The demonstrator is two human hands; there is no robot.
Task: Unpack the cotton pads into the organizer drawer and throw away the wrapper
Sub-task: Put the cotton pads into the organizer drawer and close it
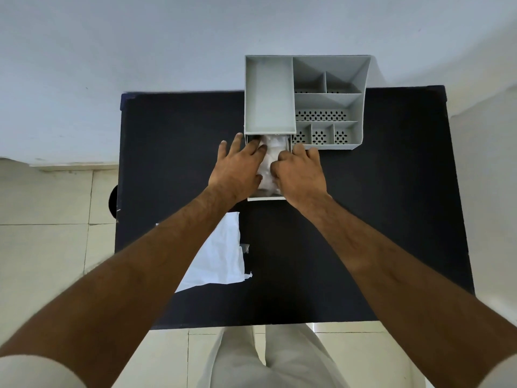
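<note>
1. In the head view, at the far side of the dark table [363, 219], the grey organizer [305, 99] is standing with its drawer [265, 198] pulled out toward me, and the white cotton pads [272, 152] are lying inside the drawer.
2. I am judging that the unpacking is nearly done, because the pads are already in the drawer and the white wrapper [221, 256] is lying flat on the table, near my left forearm and well apart from both hands.
3. My left hand [240, 169] is resting open, with fingers spread over the left side of the pads, pressing and not gripping.
4. My right hand [300, 172] is touching the right side of the pads with curled fingers; whether it is pinching any pad, I cannot tell.
5. What is remaining, I think: closing the drawer and throwing away the wrapper.
</note>
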